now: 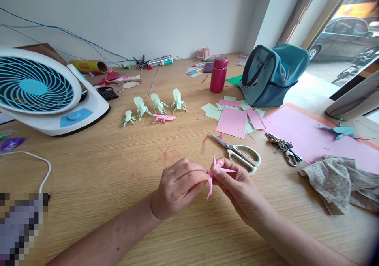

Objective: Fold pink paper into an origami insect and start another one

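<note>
Above the wooden table [124, 214], a small pink origami figure [211, 181] with several thin pointed limbs is held between both hands. My left hand [179, 185] pinches its left side, fingertips pressed together. My right hand [233, 183] grips the other side between thumb and fingers. Part of the paper is hidden by the fingers. Just beyond my right hand lie scissors [237, 149] with white handles. Farther back stand several pale green origami insects [141, 107], with a pink origami insect [164, 118] in front of them.
Pink and green paper pieces [231, 120] lie beyond the scissors. Keys [284, 147], a grey cloth [328, 183] and a large pink sheet [291, 122] are on the right. A red flask [219, 76] and teal bag [266, 78] stand behind; a fan [38, 88] is left.
</note>
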A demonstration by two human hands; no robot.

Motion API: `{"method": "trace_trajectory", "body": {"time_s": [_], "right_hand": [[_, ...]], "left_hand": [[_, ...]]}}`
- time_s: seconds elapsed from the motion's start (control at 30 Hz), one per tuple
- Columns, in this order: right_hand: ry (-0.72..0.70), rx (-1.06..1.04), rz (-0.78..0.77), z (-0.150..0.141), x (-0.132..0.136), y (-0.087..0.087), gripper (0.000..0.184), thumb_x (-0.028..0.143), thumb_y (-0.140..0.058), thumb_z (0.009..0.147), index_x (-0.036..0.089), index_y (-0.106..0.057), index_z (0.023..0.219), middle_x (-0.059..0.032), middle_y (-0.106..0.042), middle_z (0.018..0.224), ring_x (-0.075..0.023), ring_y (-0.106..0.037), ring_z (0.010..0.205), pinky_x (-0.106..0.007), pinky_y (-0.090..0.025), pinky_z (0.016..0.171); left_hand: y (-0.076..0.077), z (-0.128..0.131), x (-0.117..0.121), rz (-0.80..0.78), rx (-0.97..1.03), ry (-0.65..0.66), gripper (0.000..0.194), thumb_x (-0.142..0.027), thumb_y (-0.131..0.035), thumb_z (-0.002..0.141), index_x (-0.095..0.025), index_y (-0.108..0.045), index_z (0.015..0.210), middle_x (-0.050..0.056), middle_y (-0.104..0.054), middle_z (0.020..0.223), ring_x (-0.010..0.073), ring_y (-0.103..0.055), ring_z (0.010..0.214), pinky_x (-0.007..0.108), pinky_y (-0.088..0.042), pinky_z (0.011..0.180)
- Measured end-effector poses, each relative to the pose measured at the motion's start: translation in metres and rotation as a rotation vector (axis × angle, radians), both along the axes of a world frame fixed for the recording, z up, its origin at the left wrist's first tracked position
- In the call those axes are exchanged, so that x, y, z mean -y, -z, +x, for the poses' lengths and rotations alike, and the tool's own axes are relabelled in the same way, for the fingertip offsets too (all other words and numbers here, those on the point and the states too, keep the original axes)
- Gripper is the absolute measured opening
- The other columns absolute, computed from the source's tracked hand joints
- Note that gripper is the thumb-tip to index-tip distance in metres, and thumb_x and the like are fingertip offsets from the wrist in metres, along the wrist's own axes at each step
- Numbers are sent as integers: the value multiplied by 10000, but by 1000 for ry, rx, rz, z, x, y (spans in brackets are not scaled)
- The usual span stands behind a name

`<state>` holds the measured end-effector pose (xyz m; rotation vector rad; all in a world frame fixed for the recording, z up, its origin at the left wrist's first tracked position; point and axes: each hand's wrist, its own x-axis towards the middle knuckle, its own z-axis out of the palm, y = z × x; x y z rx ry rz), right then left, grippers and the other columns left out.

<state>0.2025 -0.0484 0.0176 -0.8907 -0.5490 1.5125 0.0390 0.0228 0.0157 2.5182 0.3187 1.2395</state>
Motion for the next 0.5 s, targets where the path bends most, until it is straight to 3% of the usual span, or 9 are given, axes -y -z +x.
{"method": "trace_trajectory", "body": {"time_s": [0.3, 0.5], "right_hand": [[2, 61, 51, -2, 1, 5, 245, 379, -817, 748, 204, -647, 769, 32, -622, 706, -103, -535, 678, -226, -453, 663], [43, 114, 33, -2, 0, 2, 283, 385, -851, 696, 210, -637, 759, 27, -624, 700, -120, -541, 685, -246, -450, 682]], "left_hand": [[-2, 7, 3, -86, -32, -53, 122, -79, -626, 851, -189, -592, 891, 36, -684, 901, 122, -651, 805, 217, -530, 741], [-4, 8, 7, -147, -7, -55, 112, -84, -617, 852, -185, -619, 899, 43, -639, 881, 124, -622, 773, 222, -523, 690]]}}
